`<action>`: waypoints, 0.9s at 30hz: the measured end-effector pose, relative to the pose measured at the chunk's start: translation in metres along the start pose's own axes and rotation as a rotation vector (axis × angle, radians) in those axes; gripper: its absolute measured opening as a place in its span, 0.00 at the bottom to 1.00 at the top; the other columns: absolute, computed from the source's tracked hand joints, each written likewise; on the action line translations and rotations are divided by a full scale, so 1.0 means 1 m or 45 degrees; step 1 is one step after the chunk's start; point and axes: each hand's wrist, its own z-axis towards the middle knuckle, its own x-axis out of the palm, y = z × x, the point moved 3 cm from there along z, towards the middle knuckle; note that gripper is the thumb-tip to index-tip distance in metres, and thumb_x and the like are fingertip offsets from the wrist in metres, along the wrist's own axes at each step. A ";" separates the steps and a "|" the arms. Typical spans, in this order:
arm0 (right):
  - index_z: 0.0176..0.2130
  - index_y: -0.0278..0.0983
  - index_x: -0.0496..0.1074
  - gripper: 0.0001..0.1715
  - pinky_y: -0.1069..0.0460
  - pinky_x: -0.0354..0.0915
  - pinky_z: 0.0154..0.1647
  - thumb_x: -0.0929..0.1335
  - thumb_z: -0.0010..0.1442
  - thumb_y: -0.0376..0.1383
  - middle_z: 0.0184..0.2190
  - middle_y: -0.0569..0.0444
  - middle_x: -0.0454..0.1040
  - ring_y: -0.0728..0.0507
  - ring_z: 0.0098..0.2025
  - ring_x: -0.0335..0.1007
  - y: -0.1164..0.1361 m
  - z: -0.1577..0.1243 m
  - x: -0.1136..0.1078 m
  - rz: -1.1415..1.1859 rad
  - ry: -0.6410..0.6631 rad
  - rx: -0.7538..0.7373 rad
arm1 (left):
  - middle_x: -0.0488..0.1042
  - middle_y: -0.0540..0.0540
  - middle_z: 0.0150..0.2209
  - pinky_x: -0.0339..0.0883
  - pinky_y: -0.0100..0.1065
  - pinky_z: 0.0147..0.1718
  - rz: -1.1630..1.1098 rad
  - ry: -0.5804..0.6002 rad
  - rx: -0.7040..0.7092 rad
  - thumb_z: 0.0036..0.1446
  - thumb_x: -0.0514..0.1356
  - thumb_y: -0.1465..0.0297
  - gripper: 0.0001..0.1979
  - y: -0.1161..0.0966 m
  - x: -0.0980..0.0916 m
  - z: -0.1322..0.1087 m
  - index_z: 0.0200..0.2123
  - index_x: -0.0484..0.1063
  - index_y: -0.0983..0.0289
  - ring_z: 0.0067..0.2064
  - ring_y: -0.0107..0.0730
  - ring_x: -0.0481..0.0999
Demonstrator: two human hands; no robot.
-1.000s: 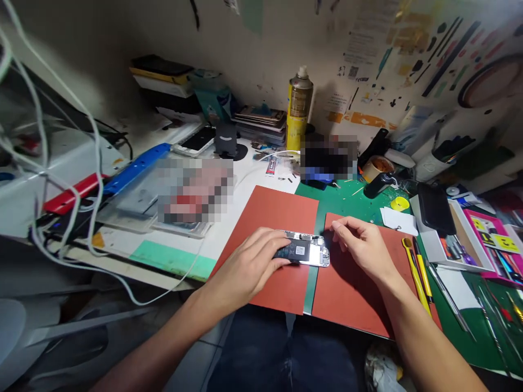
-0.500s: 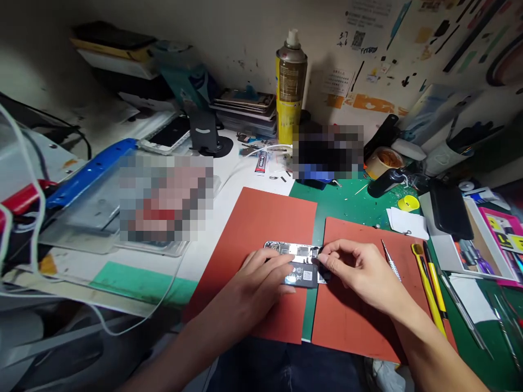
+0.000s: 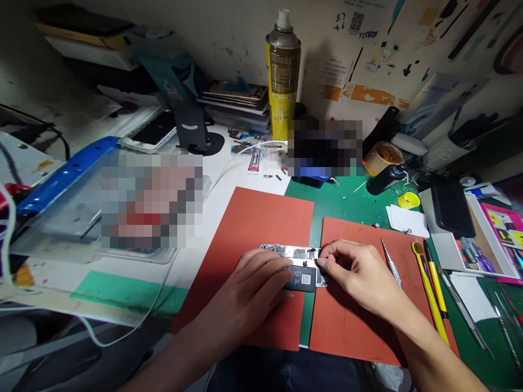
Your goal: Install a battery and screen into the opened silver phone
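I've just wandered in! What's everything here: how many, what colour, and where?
opened phone: 1, white and black, centre front
mats: 2, reddish-brown, side by side, front
spray can: 1, yellow and brown, back centre
small tube: 1, black and red, front-left of can
stand: 1, black, left of can
yellow brush: 1, yellow, on right mat
pen-like tool: 1, yellow and black, right of brush
cap: 1, yellow, behind right mat
box: 1, white, right side
others: too small or blurred to list
left hand: 1, bare, on phone
right hand: 1, bare, at phone's right end
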 end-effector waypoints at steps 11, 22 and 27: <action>0.32 0.40 0.76 0.09 0.51 0.59 0.31 0.68 0.64 0.31 0.27 0.57 0.76 0.45 0.28 0.69 0.000 0.000 0.008 -0.111 -0.100 -0.089 | 0.81 0.59 0.50 0.68 0.50 0.59 0.054 -0.060 -0.025 0.71 0.62 0.77 0.11 0.001 0.001 0.003 0.55 0.71 0.64 0.55 0.46 0.76; 0.33 0.39 0.76 0.09 0.51 0.59 0.31 0.68 0.64 0.31 0.28 0.56 0.76 0.45 0.28 0.68 -0.001 0.001 0.011 -0.127 -0.142 -0.117 | 0.82 0.57 0.49 0.72 0.49 0.54 -0.008 -0.027 -0.091 0.74 0.59 0.71 0.09 0.003 -0.003 0.009 0.55 0.71 0.59 0.54 0.46 0.77; 0.33 0.39 0.77 0.09 0.51 0.58 0.31 0.68 0.64 0.31 0.28 0.56 0.76 0.45 0.28 0.68 -0.002 0.002 0.011 -0.112 -0.140 -0.112 | 0.82 0.56 0.50 0.70 0.46 0.53 0.005 0.006 -0.112 0.75 0.58 0.71 0.09 0.002 -0.005 0.013 0.55 0.72 0.59 0.54 0.45 0.75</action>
